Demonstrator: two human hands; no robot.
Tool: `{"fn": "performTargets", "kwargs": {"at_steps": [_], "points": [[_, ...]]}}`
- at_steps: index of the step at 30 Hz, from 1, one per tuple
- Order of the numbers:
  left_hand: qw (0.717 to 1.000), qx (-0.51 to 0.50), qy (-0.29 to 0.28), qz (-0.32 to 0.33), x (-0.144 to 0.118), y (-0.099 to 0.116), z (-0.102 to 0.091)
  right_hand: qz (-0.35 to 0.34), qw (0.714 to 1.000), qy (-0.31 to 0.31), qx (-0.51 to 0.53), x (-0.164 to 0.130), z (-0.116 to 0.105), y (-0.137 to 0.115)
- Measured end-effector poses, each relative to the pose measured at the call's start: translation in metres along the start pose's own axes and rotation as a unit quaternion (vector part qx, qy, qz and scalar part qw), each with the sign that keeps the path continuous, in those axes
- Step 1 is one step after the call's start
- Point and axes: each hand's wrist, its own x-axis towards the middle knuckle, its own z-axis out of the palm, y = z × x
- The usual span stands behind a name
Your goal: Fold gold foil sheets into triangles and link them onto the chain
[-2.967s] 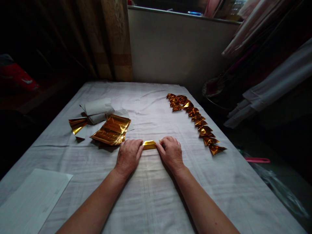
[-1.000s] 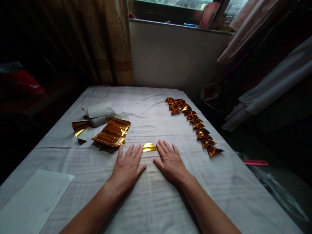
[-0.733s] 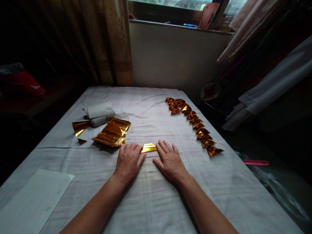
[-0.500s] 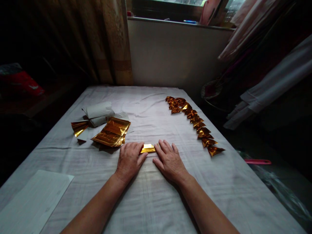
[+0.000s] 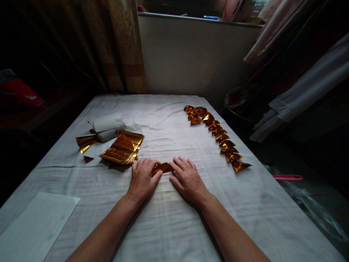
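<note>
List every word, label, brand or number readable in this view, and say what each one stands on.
None can be read.
The white sheet at the near left corner of the table shows only faint marks, too blurred to make out.
The stack of gold foil sheets and the row of folded gold pieces carry no print.

Folded foil piece [image 5: 163, 167] on cloth-covered table [image 5: 174, 225], between left hand [image 5: 142, 178] and right hand [image 5: 189, 179]; foil stack [image 5: 122, 147] behind-left; row of folded pieces [image 5: 216, 134] right; paper sheet [image 5: 35, 225] near-left.
</note>
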Motion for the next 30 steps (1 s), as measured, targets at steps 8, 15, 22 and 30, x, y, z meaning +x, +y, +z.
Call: {"fn": "performTargets", "kwargs": {"at_steps": [8,15,22,30], "points": [[0.996,0.017,0.027,0.087,-0.003,-0.005,0.003,-0.016,0.992,0.086,0.087,0.001,0.004,0.007],[0.981,0.063,0.002,0.184,-0.007,-0.001,0.002,-0.036,0.995,0.064,0.066,0.002,0.008,0.010],[0.982,0.000,-0.008,0.188,-0.010,0.004,0.001,-0.031,0.993,0.081,0.086,0.002,0.008,0.010],[0.975,-0.149,-0.005,0.164,-0.005,-0.005,-0.002,0.012,0.991,0.097,0.096,0.002,0.005,0.026]]}}
